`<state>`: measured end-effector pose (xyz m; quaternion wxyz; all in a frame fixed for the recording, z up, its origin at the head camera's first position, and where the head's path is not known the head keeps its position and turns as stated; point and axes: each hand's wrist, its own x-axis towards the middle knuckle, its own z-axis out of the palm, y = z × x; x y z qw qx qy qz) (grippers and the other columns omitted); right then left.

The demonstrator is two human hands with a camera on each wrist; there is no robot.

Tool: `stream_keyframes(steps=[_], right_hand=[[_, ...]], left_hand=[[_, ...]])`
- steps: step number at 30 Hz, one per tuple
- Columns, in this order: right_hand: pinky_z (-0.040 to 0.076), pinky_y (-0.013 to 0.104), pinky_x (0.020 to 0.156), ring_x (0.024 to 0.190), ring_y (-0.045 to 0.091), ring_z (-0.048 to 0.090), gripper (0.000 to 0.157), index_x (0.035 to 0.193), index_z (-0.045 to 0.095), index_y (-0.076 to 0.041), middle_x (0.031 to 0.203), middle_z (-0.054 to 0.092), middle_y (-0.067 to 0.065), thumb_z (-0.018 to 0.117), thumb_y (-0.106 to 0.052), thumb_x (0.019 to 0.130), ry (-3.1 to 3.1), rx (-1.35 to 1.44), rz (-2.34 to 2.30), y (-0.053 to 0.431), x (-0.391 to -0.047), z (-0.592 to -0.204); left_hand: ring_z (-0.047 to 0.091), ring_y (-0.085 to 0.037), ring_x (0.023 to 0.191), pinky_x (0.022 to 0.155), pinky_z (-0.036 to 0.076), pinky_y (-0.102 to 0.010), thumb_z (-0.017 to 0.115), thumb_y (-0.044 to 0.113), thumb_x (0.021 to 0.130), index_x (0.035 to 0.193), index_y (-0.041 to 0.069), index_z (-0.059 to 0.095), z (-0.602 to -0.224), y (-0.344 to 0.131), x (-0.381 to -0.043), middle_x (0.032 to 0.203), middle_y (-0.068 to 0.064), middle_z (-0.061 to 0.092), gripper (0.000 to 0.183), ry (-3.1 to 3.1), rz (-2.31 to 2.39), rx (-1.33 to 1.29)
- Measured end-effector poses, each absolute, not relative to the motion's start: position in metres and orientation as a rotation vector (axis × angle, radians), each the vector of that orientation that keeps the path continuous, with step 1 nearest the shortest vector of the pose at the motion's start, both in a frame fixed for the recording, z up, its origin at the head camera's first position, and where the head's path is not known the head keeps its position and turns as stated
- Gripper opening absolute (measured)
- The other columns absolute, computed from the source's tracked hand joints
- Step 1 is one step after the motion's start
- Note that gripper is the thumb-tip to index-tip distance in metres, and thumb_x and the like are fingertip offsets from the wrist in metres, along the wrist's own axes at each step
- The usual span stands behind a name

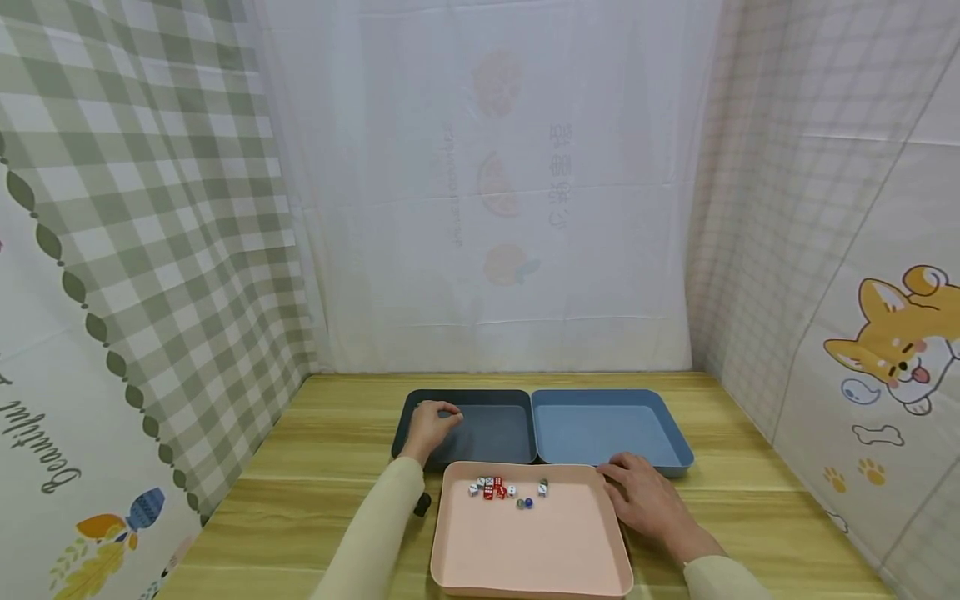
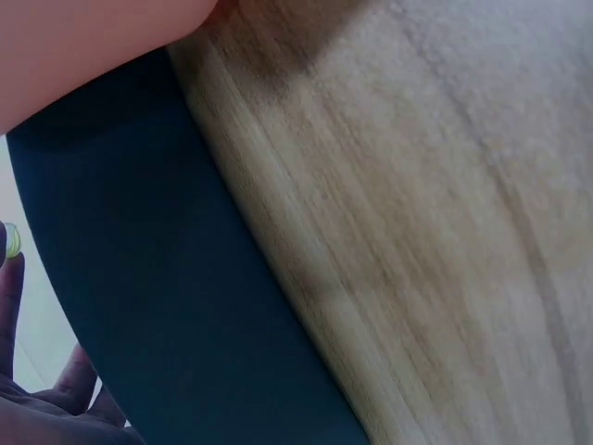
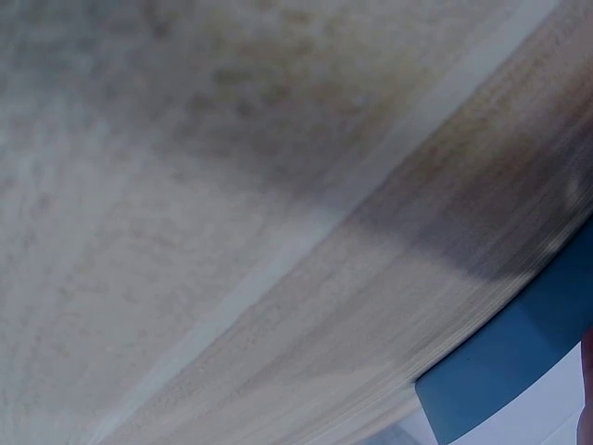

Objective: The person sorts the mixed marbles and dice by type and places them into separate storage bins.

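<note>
Marble (image 2: 13, 241), glassy w/ yellowish streaks, in L hand's (image 1: 430, 429) pinch; R hand (image 1: 648, 500) relaxed.

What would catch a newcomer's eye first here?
Probably the shallow pink rectangular tray at front centre, with red and white cubic dice near its far edge. Behind it, over the rectangular dark blue-grey tray on the left, the person's left grip pinches a small, glassy yellowish marble.
</note>
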<state>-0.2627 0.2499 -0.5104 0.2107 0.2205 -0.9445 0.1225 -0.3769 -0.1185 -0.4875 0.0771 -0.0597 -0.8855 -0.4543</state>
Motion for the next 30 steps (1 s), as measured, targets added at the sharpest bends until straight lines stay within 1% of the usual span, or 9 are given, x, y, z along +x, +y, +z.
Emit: stream_keyframes(steps=[3,7,10,14,19,25,30], right_hand=[[0.052,0.045,0.079,0.096,0.026,0.059,0.024,0.111,0.074,-0.011,0.103,0.062,0.003,0.072,-0.012,0.088,-2.617,0.616,0.349,0.249,-0.262,-0.510],[0.052,0.045,0.077,0.095,0.026,0.059,0.023,0.110,0.075,-0.010,0.102,0.062,0.003,0.073,-0.011,0.087,-2.598,0.619,0.355,0.248,-0.261,-0.509],[0.053,0.044,0.077,0.094,0.026,0.059,0.023,0.110,0.074,-0.011,0.102,0.062,0.003,0.073,-0.011,0.086,-2.601,0.618,0.349,0.248,-0.262,-0.509],[0.052,0.045,0.078,0.095,0.027,0.059,0.023,0.110,0.074,-0.011,0.103,0.062,0.004,0.072,-0.012,0.087,-2.620,0.615,0.346,0.248,-0.262,-0.509],[0.052,0.045,0.079,0.095,0.027,0.059,0.024,0.111,0.074,-0.012,0.103,0.062,0.004,0.072,-0.012,0.087,-2.620,0.618,0.342,0.249,-0.262,-0.510],[0.053,0.045,0.077,0.093,0.027,0.060,0.023,0.109,0.075,-0.012,0.101,0.062,0.003,0.073,-0.011,0.086,-2.580,0.625,0.339,0.249,-0.263,-0.511],[0.053,0.045,0.077,0.094,0.027,0.059,0.023,0.109,0.075,-0.012,0.102,0.062,0.003,0.073,-0.012,0.086,-2.594,0.617,0.341,0.249,-0.262,-0.511]], left_hand=[[0.048,-0.043,0.128,0.101,0.040,-0.059,0.070,0.017,0.093,0.102,0.007,0.076,-0.488,-0.118,-0.378,0.126,-0.017,0.062,0.014,-2.664,-1.349,-0.180],[0.052,-0.042,0.123,0.096,0.045,-0.057,0.069,0.018,0.094,0.111,0.003,0.073,-0.488,-0.118,-0.379,0.126,-0.018,0.062,0.022,-2.677,-1.364,-0.193],[0.048,-0.043,0.127,0.097,0.044,-0.057,0.067,0.018,0.095,0.116,0.001,0.071,-0.488,-0.119,-0.379,0.131,-0.021,0.058,0.027,-2.678,-1.369,-0.195],[0.044,-0.045,0.130,0.100,0.041,-0.058,0.066,0.017,0.096,0.119,0.000,0.069,-0.487,-0.121,-0.378,0.135,-0.024,0.054,0.029,-2.677,-1.378,-0.191],[0.048,-0.042,0.127,0.098,0.044,-0.056,0.065,0.019,0.097,0.121,0.000,0.068,-0.487,-0.128,-0.376,0.135,-0.022,0.054,0.031,-2.689,-1.391,-0.197],[0.046,-0.042,0.129,0.100,0.041,-0.057,0.065,0.019,0.097,0.120,0.000,0.069,-0.488,-0.137,-0.376,0.136,-0.023,0.052,0.030,-2.708,-1.361,-0.219],[0.036,-0.048,0.137,0.108,0.032,-0.059,0.066,0.016,0.096,0.116,-0.002,0.069,-0.489,-0.144,-0.376,0.134,-0.026,0.055,0.027,-2.695,-1.336,-0.275]])
